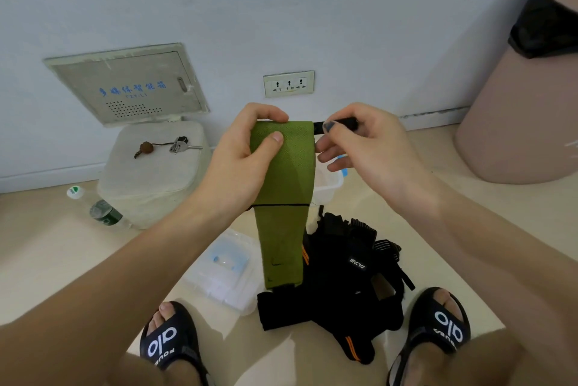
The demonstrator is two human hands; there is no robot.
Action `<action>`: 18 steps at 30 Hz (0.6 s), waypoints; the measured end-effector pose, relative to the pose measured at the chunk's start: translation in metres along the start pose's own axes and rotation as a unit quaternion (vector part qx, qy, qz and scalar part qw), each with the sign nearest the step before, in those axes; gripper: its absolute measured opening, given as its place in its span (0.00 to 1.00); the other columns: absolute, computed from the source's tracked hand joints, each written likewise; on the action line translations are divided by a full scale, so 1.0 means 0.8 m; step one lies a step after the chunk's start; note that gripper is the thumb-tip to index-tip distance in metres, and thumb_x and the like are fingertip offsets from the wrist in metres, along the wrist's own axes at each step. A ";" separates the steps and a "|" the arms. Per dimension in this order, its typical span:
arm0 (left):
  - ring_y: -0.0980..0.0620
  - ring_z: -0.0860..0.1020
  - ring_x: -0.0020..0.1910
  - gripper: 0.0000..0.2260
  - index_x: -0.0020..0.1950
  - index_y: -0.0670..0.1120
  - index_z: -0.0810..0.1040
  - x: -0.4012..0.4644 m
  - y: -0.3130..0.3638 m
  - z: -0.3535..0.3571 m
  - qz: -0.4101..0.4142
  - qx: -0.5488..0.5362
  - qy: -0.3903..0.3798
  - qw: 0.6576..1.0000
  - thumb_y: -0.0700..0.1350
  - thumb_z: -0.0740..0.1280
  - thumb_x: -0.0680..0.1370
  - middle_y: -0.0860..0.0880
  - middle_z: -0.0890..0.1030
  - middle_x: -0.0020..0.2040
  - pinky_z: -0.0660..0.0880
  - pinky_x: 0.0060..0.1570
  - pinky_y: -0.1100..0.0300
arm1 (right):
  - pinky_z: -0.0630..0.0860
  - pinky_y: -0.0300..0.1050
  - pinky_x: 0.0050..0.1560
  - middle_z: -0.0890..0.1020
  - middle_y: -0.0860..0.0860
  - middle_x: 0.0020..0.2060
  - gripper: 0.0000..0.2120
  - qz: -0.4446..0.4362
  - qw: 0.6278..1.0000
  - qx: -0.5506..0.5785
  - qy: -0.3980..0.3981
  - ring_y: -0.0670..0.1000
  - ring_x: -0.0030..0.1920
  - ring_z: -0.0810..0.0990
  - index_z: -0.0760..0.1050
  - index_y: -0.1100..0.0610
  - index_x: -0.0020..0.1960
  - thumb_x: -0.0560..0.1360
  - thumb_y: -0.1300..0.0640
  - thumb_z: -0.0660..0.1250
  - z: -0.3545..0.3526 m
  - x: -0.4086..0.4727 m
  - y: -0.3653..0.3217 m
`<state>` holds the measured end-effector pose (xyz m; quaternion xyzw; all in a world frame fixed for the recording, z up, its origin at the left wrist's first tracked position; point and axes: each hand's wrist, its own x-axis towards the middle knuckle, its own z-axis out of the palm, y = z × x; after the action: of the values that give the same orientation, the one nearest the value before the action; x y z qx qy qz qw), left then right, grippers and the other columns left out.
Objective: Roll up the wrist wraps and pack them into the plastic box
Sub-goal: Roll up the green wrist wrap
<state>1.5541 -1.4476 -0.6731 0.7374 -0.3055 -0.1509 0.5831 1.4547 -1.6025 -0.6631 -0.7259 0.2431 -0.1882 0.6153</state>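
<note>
- We see the left hand [247, 154] gripping the green wrist wrap [283, 194] at its top edge, thumb pressed on.
- The right hand [366, 148] pinches its black loop [339, 125].
- The wrap hangs lengthwise down, above the plastic box [328, 187].

The wrist wrap [283, 185] is olive green with a fine woven texture and a black loop [339, 124] at its top. The pile of wraps [344, 285] below is black with orange stripes and white lettering. The plastic box [327, 187] is clear; its lid [223, 270] has pale blue inside. The 2 sandals [170, 342] are black with white lettering.
</note>
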 end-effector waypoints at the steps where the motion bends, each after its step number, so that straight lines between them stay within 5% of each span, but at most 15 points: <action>1: 0.46 0.72 0.40 0.10 0.57 0.55 0.77 0.000 0.001 0.001 0.003 0.007 -0.002 1.000 0.40 0.63 0.84 0.49 0.77 0.42 0.71 0.40 0.53 | 0.83 0.44 0.38 0.85 0.51 0.34 0.08 -0.009 1.000 -0.009 0.009 0.48 0.34 0.83 0.78 0.56 0.46 0.81 0.65 0.64 0.000 0.000 0.000; 4: 0.37 0.74 0.43 0.10 0.57 0.55 0.77 -0.002 0.005 0.002 0.014 0.023 -0.005 1.000 0.40 0.62 0.84 0.46 0.78 0.46 0.72 0.38 0.51 | 0.82 0.42 0.37 0.83 0.48 0.32 0.07 -0.031 0.999 -0.016 0.028 0.46 0.34 0.82 0.78 0.54 0.45 0.80 0.62 0.67 0.004 -0.001 0.001; 10: 0.41 0.77 0.48 0.10 0.57 0.54 0.76 -0.006 0.008 0.004 0.030 0.038 -0.005 0.999 0.39 0.62 0.84 0.52 0.80 0.48 0.77 0.48 0.44 | 0.79 0.41 0.36 0.82 0.53 0.36 0.05 -0.059 0.998 0.006 0.015 0.47 0.36 0.79 0.76 0.55 0.46 0.80 0.61 0.70 0.023 -0.012 0.006; 14: 0.45 0.78 0.48 0.09 0.58 0.53 0.76 -0.007 0.009 0.003 0.034 0.032 -0.003 0.999 0.39 0.62 0.84 0.55 0.80 0.46 0.77 0.46 0.52 | 0.79 0.50 0.42 0.82 0.45 0.36 0.08 -0.100 0.994 -0.018 0.038 0.45 0.38 0.79 0.79 0.49 0.44 0.78 0.60 0.71 0.029 -0.013 0.011; 18: 0.59 0.78 0.46 0.10 0.58 0.53 0.76 -0.009 0.009 0.003 0.041 0.039 0.000 0.998 0.39 0.62 0.84 0.60 0.79 0.49 0.75 0.45 0.65 | 0.77 0.40 0.43 0.81 0.45 0.41 0.04 -0.127 0.988 -0.062 0.068 0.41 0.41 0.78 0.82 0.50 0.46 0.78 0.58 0.72 0.034 -0.016 0.014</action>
<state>1.5451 -1.4456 -0.6678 0.7465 -0.3415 -0.1148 0.5594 1.4586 -1.5746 -0.6783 -0.7730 0.2011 -0.2980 0.5227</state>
